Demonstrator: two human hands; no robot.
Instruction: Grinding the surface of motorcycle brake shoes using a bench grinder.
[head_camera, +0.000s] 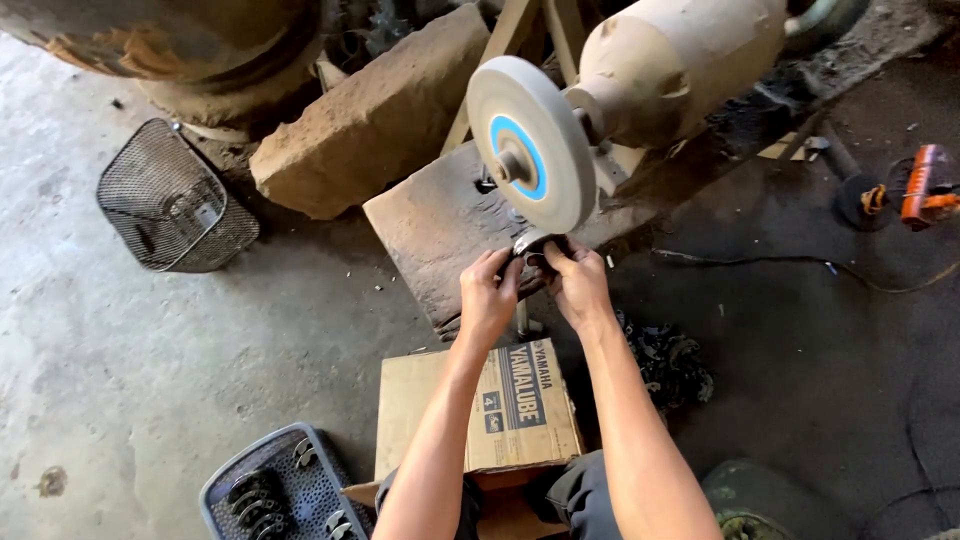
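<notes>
My left hand (487, 292) and my right hand (575, 280) together grip a small curved metal part (532, 243). The part is pressed against the lower rim of a grey grinding wheel (530, 140) with a blue centre disc. The wheel is mounted on a dusty beige motor (680, 60) that sits on a worn metal-topped stand (440, 225). My fingers cover most of the part, so its full shape is hidden.
A cardboard box (480, 405) lies under my forearms. A grey perforated tray (280, 490) with several dark curved parts sits at bottom left. A wire basket (170, 200) stands at left, a stone block (370, 120) behind. An orange tool (920, 190) and cable lie at right.
</notes>
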